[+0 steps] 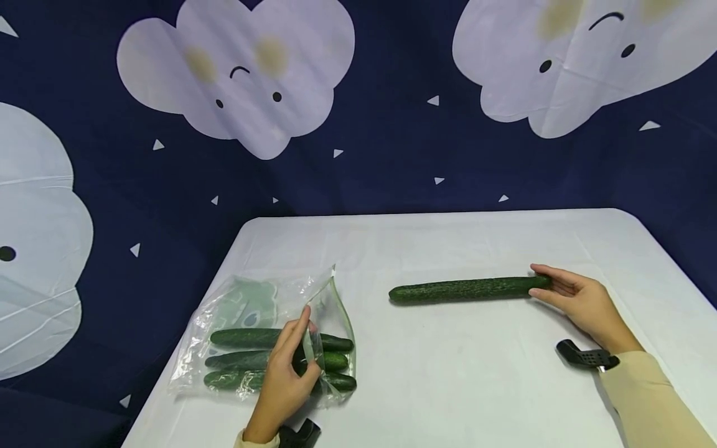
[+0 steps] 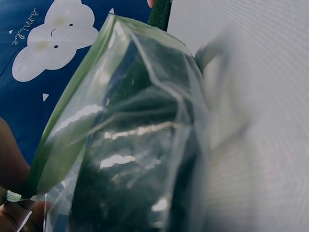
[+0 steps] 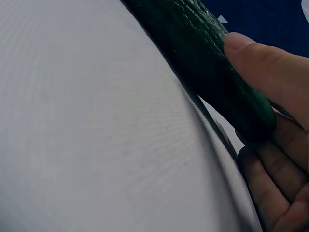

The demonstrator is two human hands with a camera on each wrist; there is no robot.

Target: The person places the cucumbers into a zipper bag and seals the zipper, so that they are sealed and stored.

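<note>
A long dark-green cucumber (image 1: 465, 290) lies crosswise on the right half of the table. Its right end is between the thumb and fingers of my right hand (image 1: 585, 305); the right wrist view shows the thumb along the cucumber's (image 3: 207, 67) side and the fingers round its tip. To the left lies a clear zip bag (image 1: 297, 286) with three cucumbers (image 1: 241, 338) inside, its mouth facing right. My left hand (image 1: 285, 373) pinches the bag's green-edged opening, as the left wrist view shows at the zip strip (image 2: 63, 116). Part of the bagged cucumbers is hidden behind that hand.
The white-covered table (image 1: 448, 373) has rounded far corners. Behind it hangs a dark blue cloth (image 1: 386, 155) printed with clouds and small triangles. Black wrist devices (image 1: 585, 356) sit at both sleeves.
</note>
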